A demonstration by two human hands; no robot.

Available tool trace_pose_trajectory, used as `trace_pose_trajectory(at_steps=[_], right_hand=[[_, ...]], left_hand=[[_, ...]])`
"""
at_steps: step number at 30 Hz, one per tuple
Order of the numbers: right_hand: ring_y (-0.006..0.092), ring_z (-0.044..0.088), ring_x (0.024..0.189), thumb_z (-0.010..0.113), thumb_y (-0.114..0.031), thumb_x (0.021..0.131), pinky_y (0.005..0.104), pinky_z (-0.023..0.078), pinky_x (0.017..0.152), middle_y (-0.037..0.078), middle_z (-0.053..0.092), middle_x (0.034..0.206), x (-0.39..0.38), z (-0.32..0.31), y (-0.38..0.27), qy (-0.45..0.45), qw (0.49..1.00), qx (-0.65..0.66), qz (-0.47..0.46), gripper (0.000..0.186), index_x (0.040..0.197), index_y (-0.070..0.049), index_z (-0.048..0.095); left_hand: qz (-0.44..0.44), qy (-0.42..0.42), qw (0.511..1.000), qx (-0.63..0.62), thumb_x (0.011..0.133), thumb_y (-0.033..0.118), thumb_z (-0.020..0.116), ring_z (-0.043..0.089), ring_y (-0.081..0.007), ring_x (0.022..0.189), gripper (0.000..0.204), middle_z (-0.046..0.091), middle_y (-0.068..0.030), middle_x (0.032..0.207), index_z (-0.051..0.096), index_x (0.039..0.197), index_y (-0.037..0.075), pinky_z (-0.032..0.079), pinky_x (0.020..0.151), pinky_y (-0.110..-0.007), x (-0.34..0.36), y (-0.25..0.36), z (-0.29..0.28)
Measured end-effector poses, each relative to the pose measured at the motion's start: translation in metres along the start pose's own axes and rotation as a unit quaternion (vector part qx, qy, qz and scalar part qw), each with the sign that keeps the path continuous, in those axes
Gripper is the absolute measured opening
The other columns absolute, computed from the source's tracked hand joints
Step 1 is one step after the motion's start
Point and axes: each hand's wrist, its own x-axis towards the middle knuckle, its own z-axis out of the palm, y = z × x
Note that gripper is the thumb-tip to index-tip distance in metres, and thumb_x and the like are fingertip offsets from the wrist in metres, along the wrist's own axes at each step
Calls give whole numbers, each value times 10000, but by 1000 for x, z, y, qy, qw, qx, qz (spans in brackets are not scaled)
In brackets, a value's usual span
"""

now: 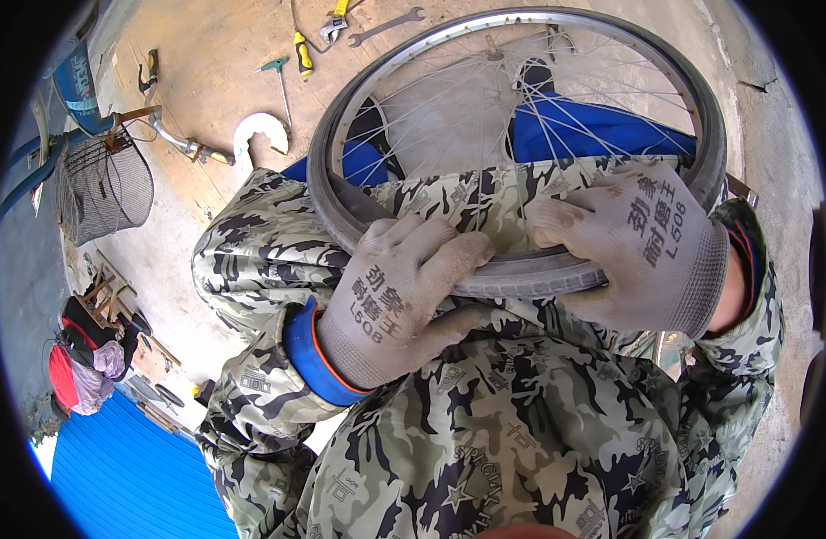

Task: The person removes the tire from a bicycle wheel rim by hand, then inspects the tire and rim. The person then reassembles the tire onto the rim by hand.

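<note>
A spoked bicycle wheel with a dark grey tire leans over my lap, its near edge toward me. My left hand, in a grey-white work glove, closes over the near left part of the tire, thumb on the near side and fingers over the top. On the near right part, my gloved right hand grips the same tire with its fingers curled over the rim side. Between the two hands a short stretch of tire shows. Beside the left fingers, a dark rubber section sits inward of the tire's outer edge.
Beyond the wheel lie a yellow-and-black screwdriver, an adjustable wrench, an open-end wrench and a green T-handle tool. A white C-shaped piece is nearby. Left stands a wire bicycle basket; blue corrugated sheet is lower left.
</note>
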Motion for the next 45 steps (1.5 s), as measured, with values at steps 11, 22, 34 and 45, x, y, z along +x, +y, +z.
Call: trace_pose_trajectory(at_steps=[11,22,34,45], right_hand=[[272,713,885,953,-286,658,447,530,871,52,694,1013,0,-1,5,0,999,-27,-23,507,1078,-142,709],[229,563,769,886,-145,538,408,447,663,39,506,908,-10,-15,15,115,990,-43,-74,526,1001,-143,637],[302,610,887,807,-97,501,440,438,781,111,599,942,-9,-85,22,124,985,-37,-119,588,1064,-45,644],[306,635,890,910,-334,649,451,475,811,111,659,1009,-21,-61,4,164,978,-103,-76,642,1170,-46,667]], left_hand=[[3,-48,998,-32,660,144,951,611,-324,1226,690,618,-55,1213,722,1309,189,427,1078,-478,7,-23,-9],[125,140,980,68,668,178,930,691,-335,1009,529,641,-86,1068,726,1150,102,553,865,-463,4,-70,-9],[32,198,951,235,802,305,911,734,-254,906,450,714,-94,1046,678,1113,78,600,740,-375,13,18,-38],[-11,79,987,140,752,424,942,714,-298,1022,722,683,-79,1088,664,1332,98,575,920,-450,28,14,-28]])
